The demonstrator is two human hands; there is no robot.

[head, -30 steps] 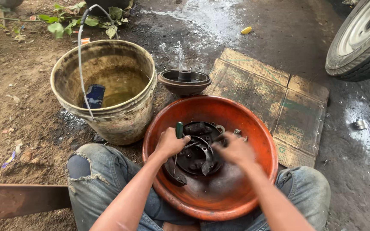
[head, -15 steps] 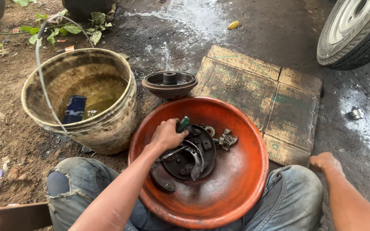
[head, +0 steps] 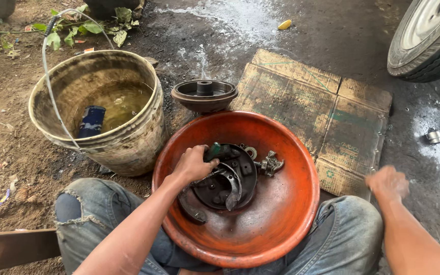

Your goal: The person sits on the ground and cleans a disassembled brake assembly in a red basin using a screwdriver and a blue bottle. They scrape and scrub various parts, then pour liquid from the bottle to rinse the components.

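Observation:
A wide orange basin (head: 281,214) rests between my knees. In it lies a dark round brake plate (head: 227,178) with curved metal shoes. My left hand (head: 192,164) is closed on a green-handled tool (head: 213,150) at the plate's upper left rim. A small grey metal fitting (head: 270,164) lies loose in the basin just right of the plate. My right hand (head: 389,183) is outside the basin, blurred, above my right knee, with nothing seen in it; I cannot tell how its fingers are set.
A dirty bucket (head: 128,147) with murky water and a blue can (head: 91,121) stands at the left. A dark brake drum (head: 204,94) sits behind the basin. Flattened cardboard (head: 327,117) lies to the right, a tyre (head: 429,40) at top right.
My right hand has left the brake plate and moved out of the basin to the right. My left hand stays on the tool at the plate.

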